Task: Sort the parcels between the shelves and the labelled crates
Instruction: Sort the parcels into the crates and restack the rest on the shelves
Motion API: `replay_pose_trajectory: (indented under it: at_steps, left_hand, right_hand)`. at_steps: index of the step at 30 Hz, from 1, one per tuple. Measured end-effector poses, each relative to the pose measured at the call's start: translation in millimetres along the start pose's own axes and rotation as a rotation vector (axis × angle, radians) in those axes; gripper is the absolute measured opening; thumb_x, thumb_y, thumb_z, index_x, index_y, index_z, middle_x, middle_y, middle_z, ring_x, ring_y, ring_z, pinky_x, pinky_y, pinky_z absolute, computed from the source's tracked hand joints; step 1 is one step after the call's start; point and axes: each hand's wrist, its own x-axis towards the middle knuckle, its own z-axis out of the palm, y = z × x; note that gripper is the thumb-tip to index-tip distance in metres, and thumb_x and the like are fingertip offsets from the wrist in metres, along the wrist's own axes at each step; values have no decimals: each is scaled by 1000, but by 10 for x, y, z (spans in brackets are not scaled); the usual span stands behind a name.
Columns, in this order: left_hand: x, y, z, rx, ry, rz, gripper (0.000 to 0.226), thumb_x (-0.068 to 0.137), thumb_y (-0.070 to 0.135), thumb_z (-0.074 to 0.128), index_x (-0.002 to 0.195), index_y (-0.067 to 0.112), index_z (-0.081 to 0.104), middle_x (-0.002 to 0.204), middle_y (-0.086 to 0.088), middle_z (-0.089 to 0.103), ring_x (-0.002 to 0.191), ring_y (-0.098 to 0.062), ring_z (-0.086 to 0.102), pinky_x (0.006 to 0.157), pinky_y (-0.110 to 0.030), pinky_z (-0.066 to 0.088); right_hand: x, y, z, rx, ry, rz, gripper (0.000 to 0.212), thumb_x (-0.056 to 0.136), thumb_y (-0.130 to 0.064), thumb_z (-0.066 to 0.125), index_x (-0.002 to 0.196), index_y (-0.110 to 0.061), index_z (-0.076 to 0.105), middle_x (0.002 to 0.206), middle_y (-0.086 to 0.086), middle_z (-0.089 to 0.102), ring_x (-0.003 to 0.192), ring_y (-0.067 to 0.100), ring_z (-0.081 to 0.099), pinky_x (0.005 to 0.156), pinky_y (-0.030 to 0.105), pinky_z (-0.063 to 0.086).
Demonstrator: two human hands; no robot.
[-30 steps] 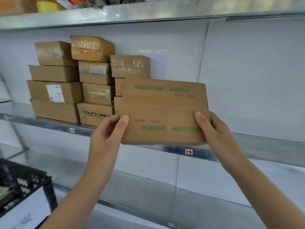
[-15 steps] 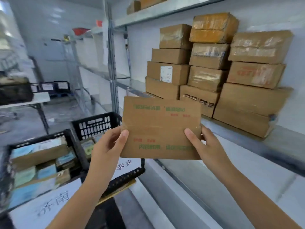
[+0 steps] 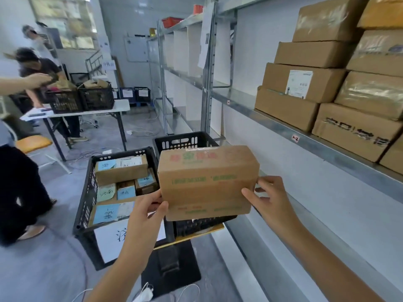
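Observation:
I hold a brown cardboard parcel (image 3: 207, 182) with green and red print between both hands, above two black crates. My left hand (image 3: 146, 214) grips its lower left corner and my right hand (image 3: 270, 199) grips its right end. The left crate (image 3: 87, 192) carries a white label on its front and holds several parcels with blue and green notes. The right crate (image 3: 185, 140) is mostly hidden behind the held parcel. A stack of brown parcels (image 3: 340, 79) stands on the metal shelf (image 3: 272, 120) at the right.
The crates rest on a stand over a black base (image 3: 172, 271). A person's legs (image 3: 19, 192) stand close on the left. Further back, people work at a white table (image 3: 87, 110) with more black crates. Cables lie on the floor.
I have turned left, away from the shelf stack. The parcel came down from shelf height to above the crates and tilted so its top face shows.

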Motion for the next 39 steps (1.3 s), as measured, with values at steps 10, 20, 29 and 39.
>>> replay_pose_trajectory:
  at_steps: [10, 20, 29, 39]
  left_hand:
    - [405, -266, -545, -260, 61, -204, 28, 103, 36, 46, 106, 26, 72, 106, 0, 75, 99, -10, 71, 97, -31, 50]
    - [986, -444, -1183, -246, 0, -206, 35, 98, 45, 49, 111, 21, 71, 103, 3, 76, 100, -9, 70, 102, -40, 50]
    - [1275, -713, -1791, -240, -82, -251, 51, 75, 58, 68, 99, 13, 64, 102, -1, 76, 98, -21, 73, 93, -49, 56]
    - [1511, -985, -2030, -162, -142, -213, 26, 87, 56, 62, 103, 38, 71, 106, 12, 74, 102, -9, 69, 83, -31, 57]
  right_hand:
    - [297, -68, 584, 403, -186, 377, 35, 107, -26, 37, 115, -15, 70, 112, 10, 73, 99, 20, 73, 95, 41, 56]
    - [596, -423, 1393, 420, -237, 577, 44, 98, -42, 54, 126, -9, 53, 123, 17, 64, 115, 28, 62, 83, 41, 55]
    - [692, -432, 2105, 463, -276, 534, 54, 89, -46, 63, 133, -17, 50, 128, 15, 63, 119, 31, 61, 101, 50, 48]
    - [968, -549, 2461, 414, -241, 510, 50, 62, -59, 83, 108, -57, 64, 107, -5, 76, 91, 19, 75, 70, 38, 61]
